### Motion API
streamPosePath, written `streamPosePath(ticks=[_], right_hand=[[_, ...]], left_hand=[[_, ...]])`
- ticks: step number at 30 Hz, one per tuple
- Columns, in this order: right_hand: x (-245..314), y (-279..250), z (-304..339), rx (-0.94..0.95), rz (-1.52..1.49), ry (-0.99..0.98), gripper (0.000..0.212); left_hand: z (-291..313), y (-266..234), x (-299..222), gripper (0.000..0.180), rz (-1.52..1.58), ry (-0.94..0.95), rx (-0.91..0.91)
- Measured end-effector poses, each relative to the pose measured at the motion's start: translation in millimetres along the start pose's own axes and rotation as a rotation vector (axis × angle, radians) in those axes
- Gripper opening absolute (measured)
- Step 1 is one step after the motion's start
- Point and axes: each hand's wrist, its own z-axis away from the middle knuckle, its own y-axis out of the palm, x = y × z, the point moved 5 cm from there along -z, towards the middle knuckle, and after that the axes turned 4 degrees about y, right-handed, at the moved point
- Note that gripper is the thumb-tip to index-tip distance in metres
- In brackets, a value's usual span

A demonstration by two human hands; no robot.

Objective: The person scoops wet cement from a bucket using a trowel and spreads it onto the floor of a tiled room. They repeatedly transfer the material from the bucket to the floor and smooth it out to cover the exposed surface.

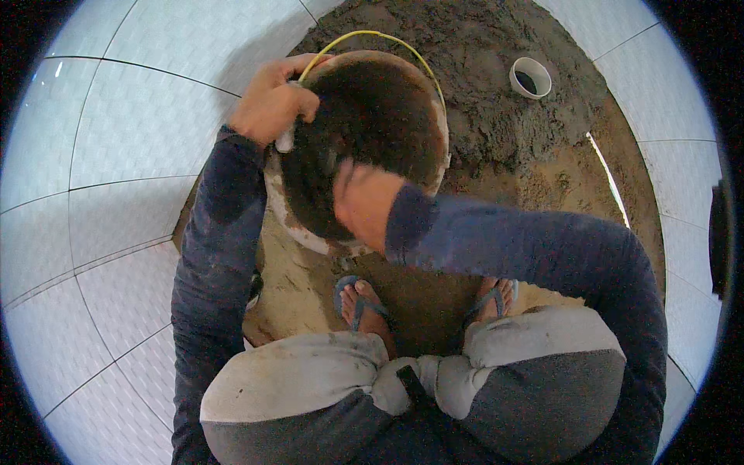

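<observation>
A round, dirt-smeared bucket [425,101] with a yellow wire handle [370,32] is tipped so that its dark inside shows. Around its upper left rim my left hand [273,102] is closed, the thumb lying over the edge. Below those fingers a pale rounded piece [285,141] sticks out; what it is I cannot make out. My right hand [366,203] reaches into the mouth of the bucket near the lower inner wall. Motion smears its fingers, and whether it holds anything is not visible.
Wet grey mortar [496,116] covers the ground beyond the bucket, with a short white pipe end [531,78] standing in it. White tiled walls [132,132] rise on both sides. My feet in flip-flops [361,304] stand just below the bucket on sandy ground.
</observation>
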Motion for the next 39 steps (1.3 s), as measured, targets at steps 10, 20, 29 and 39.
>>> streamPosePath(ticks=[10,20,29,39], right_hand=[[-24,-2,-16,-0.109,-0.034,0.005,0.023],[-44,-4,-12,-0.057,0.014,0.145,0.022],[-40,-12,-13,-0.11,-0.018,0.117,0.032],[-76,-8,8,-0.139,0.022,0.27,0.024]], left_hand=[[-11,18,-5,0.048,-0.08,0.163,0.089],[6,7,-4,0.057,-0.035,0.119,0.044],[3,9,-6,0.06,-0.03,0.167,0.073],[13,18,-26,0.061,-0.043,0.126,0.027]])
